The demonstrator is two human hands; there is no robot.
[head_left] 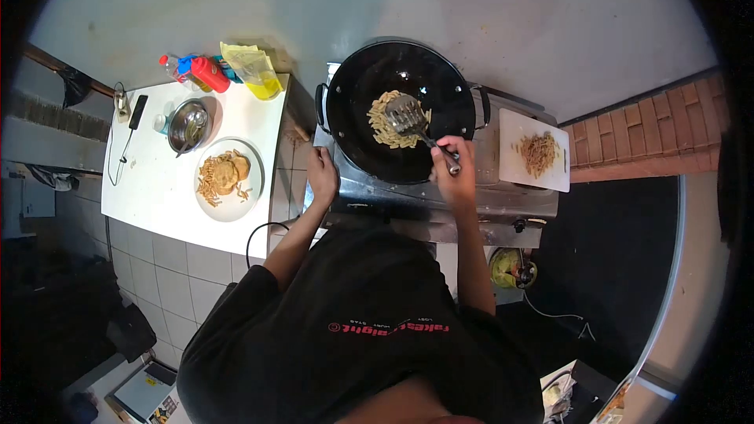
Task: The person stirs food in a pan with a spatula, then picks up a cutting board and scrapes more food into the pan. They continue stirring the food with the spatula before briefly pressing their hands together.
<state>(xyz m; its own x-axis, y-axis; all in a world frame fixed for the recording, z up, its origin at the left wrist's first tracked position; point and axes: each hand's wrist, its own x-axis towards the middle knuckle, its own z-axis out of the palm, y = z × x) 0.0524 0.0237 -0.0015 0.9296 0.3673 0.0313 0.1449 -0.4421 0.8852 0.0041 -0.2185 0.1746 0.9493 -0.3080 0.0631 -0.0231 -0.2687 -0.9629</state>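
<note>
Over round black wok point(369, 71), right hand point(454, 171) clenches slotted metal spatula point(404, 116); left hand point(322, 174) grip unclear.

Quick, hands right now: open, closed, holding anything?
Left hand: rests on the stove edge beside the wok; open or closed cannot be told.
Right hand: closed on the slotted spatula handle, blade in the wok's food.
</note>
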